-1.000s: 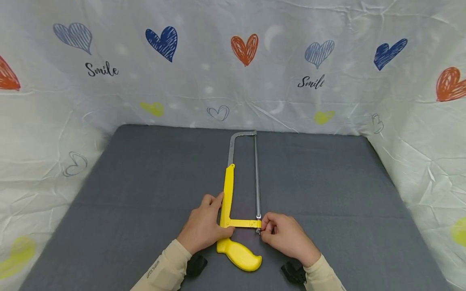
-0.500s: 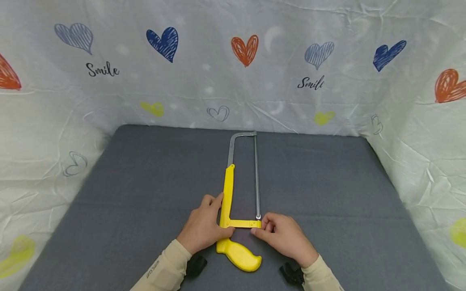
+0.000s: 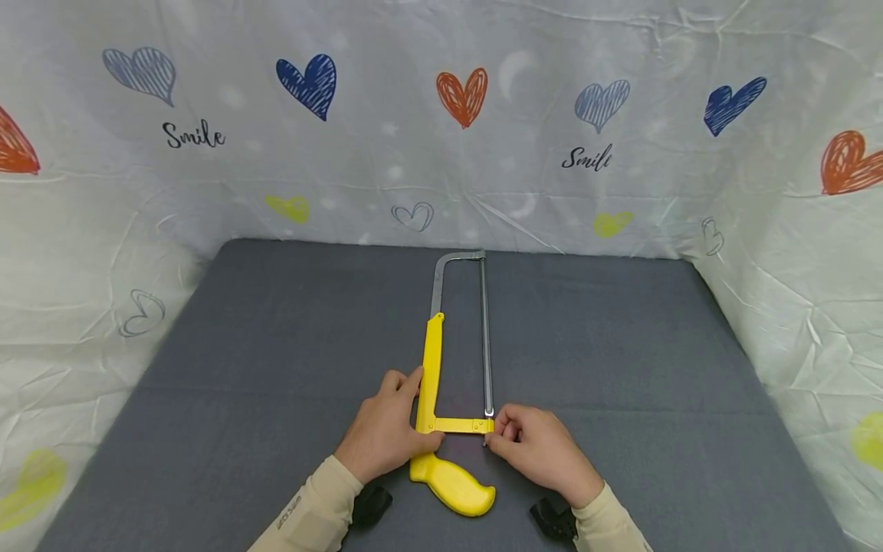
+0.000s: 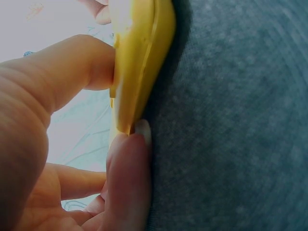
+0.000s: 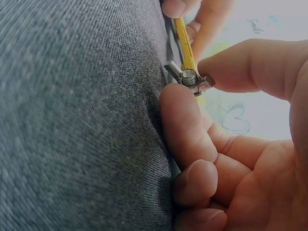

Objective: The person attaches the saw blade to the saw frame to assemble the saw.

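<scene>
Saw (image 3: 431, 376) is held down by the left hand (image 3: 386, 429), whose thumb and fingers close round its left side just above the handle (image 3: 458, 491), while the right hand (image 3: 545, 448) pinches the wing nut (image 5: 195, 87) at its lower right corner, thumb (image 5: 236, 65) at one wing and a finger (image 5: 180, 108) beneath. So small a nut gives little purchase, so the pinch could slip if the threads are stiff. Loosened too far, the nut might come off the screw (image 5: 188, 75); overtightened, it could strain the blade (image 3: 486, 337). If the left hand slackens, the saw could swivel with each twist. Outward from there, the saw lies flat on the table (image 3: 310, 322), its metal tip (image 3: 472, 255) close to the far edge, so a shove forward would soon push it against the patterned cloth (image 3: 386, 169). To the saw's left and right the table spreads wide, leaving good sideways room; nearer the person, black wrist pieces (image 3: 554, 519) flank the handle and leave the forearms less space.
</scene>
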The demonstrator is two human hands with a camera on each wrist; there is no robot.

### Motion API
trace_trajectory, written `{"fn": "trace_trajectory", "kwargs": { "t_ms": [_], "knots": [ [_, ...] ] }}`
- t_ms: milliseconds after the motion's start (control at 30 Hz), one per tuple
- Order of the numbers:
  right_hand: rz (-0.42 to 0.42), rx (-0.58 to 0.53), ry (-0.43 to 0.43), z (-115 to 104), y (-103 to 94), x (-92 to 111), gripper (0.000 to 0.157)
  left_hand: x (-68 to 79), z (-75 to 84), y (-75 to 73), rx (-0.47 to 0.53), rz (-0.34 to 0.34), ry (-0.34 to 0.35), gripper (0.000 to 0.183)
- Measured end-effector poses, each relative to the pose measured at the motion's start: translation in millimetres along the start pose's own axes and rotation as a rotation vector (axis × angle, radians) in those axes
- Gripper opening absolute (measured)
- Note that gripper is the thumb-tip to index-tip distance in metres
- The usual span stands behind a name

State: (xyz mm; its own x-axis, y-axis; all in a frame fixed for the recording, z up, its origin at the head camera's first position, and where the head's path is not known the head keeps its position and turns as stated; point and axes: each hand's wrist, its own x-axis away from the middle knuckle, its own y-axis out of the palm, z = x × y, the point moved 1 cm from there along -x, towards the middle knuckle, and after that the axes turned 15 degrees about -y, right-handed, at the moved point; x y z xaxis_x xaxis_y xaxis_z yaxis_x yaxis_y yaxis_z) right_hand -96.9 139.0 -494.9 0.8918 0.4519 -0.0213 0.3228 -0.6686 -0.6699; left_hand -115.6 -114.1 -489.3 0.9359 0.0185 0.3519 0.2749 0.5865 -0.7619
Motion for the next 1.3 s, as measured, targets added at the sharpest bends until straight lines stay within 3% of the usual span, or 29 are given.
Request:
{"fn": "trace_trajectory", "kwargs": {
  "t_ms": [1300],
  "knots": [
    [0.007,0.072,-0.038,-1.1,-3.4,-1.2,0.016,0.7,3.6,-0.5,0.011,0.004,-0.008,0.105]
  ]
}}
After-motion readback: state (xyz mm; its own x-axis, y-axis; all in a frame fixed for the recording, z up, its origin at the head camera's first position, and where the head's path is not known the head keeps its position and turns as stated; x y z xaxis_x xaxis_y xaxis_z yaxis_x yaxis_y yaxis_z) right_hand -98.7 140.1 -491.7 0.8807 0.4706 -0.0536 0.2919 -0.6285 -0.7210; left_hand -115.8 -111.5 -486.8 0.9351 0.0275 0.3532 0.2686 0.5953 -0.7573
